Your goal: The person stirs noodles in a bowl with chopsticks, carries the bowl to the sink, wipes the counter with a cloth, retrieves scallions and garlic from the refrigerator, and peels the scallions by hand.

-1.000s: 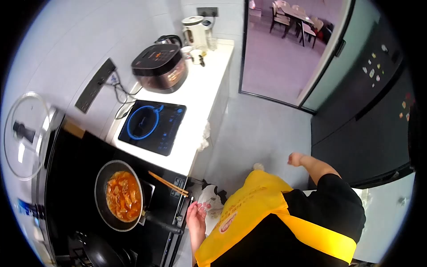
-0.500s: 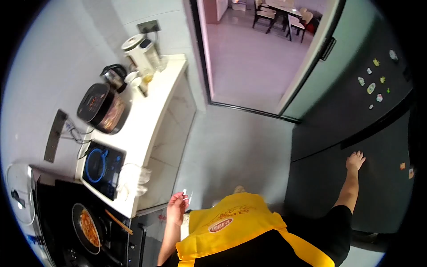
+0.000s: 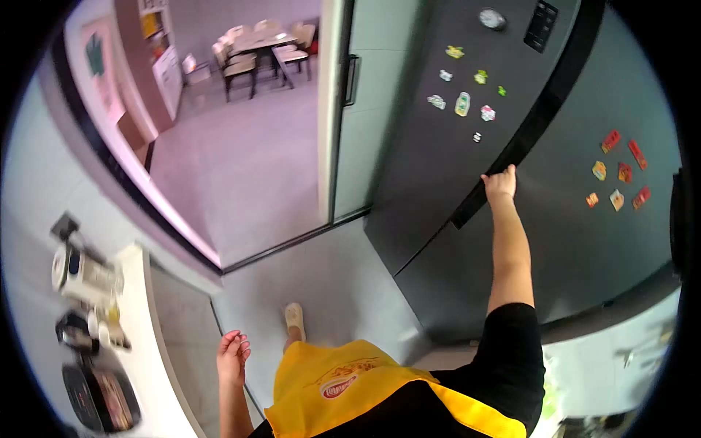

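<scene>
My right hand (image 3: 501, 182) is at the long black handle recess (image 3: 537, 125) of a dark two-door refrigerator (image 3: 420, 197), its fingers hooked over the edge of the right door (image 3: 562, 241). Both doors are closed. My left hand (image 3: 232, 356) hangs over the floor at the lower left, its fingers loosely curled with nothing visible in them. Small magnets (image 3: 462, 104) dot the left door, and red and yellow ones (image 3: 625, 173) the right. I wear a yellow apron (image 3: 343, 372).
Along the left wall, a white counter (image 3: 150, 350) carries a white kettle (image 3: 79, 276), a glass-and-black pot (image 3: 73, 332), cups (image 3: 109, 328) and a black rice cooker (image 3: 98, 398). A doorway opens onto a room with a table (image 3: 259, 40) and chairs (image 3: 235, 67).
My view has turned right toward the refrigerator. My right hand has moved up from the flat of the door to the handle recess. The stove and pan have left view.
</scene>
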A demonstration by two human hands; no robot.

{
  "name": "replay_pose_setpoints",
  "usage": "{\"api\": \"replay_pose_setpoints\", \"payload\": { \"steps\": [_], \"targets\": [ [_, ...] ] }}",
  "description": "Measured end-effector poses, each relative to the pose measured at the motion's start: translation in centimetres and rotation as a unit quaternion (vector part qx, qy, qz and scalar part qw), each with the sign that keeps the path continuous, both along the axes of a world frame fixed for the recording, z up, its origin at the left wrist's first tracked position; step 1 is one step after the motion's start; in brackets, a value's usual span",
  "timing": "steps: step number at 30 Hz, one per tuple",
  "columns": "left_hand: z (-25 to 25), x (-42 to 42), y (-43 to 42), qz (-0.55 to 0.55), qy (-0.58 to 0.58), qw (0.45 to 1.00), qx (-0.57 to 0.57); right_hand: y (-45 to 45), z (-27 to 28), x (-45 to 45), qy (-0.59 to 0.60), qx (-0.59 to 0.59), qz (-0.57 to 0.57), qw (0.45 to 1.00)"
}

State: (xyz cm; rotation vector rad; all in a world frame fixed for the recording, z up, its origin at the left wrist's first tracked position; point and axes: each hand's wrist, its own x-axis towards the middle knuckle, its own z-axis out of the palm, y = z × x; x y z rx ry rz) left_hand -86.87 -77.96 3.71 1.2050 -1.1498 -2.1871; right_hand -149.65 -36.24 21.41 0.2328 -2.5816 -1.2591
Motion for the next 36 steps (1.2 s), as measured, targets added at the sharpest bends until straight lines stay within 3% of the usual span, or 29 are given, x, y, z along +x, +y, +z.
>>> {"api": "replay_pose_setpoints", "payload": {
  "steps": [5, 10, 13, 15, 16, 19, 21, 25, 26, 27, 29, 31, 33, 36],
  "targets": [
    [-3.0, -7.2, -11.8, -0.060, 0.059, 0.996, -0.002, -3.4, 0.2, 0.6, -0.025, -0.018, -0.138, 0.990],
    [-0.4, -17.0, -18.4, -0.175, 0.024, 0.984, 0.029, -5.7, 0.1, 3.2, -0.002, -0.064, -0.165, 0.984],
    [0.2, -25.1, -22.3, -0.287, 0.002, 0.957, 0.038, -8.6, 1.8, 8.7, -0.050, -0.071, -0.180, 0.980],
    [-0.1, -30.2, -23.4, -0.371, 0.045, 0.926, 0.045, -10.2, 2.2, 13.8, -0.013, -0.030, -0.140, 0.990],
    [-0.9, -32.9, -23.2, -0.398, 0.052, 0.916, 0.025, -10.9, 2.2, 16.0, 0.002, -0.069, -0.119, 0.991],
    [3.4, -38.9, -18.8, -0.446, 0.038, 0.894, -0.021, -12.3, 2.8, 24.3, 0.056, -0.241, 0.009, 0.969],
    [3.1, -42.1, -16.3, -0.501, 0.047, 0.864, -0.002, -13.3, 2.9, 29.0, 0.161, -0.372, 0.146, 0.902],
    [2.7, -45.0, -8.5, -0.608, 0.040, 0.792, 0.029, -13.0, 1.2, 37.9, 0.403, -0.496, 0.106, 0.762],
    [2.7, -44.8, -6.4, -0.651, 0.032, 0.757, 0.034, -12.8, -0.3, 39.8, 0.460, -0.565, 0.100, 0.677],
    [2.7, -44.6, -4.5, -0.692, 0.021, 0.720, 0.038, -12.6, -1.3, 41.3, 0.498, -0.578, 0.097, 0.639],
    [2.6, -44.1, -0.8, -0.735, 0.024, 0.676, 0.046, -12.3, -2.0, 43.8, 0.519, -0.483, 0.022, 0.705],
    [2.9, -43.2, 2.8, -0.779, 0.050, 0.623, 0.043, -11.8, -4.1, 45.6, 0.594, -0.531, 0.012, 0.604],
    [2.7, -41.3, 6.7, -0.790, 0.057, 0.609, 0.036, -9.9, -4.0, 49.6, 0.644, -0.549, 0.007, 0.532],
    [2.2, -38.2, 11.7, -0.811, 0.061, 0.581, 0.031, -6.8, -2.2, 54.8, 0.678, -0.542, -0.004, 0.497]
  ]
}}
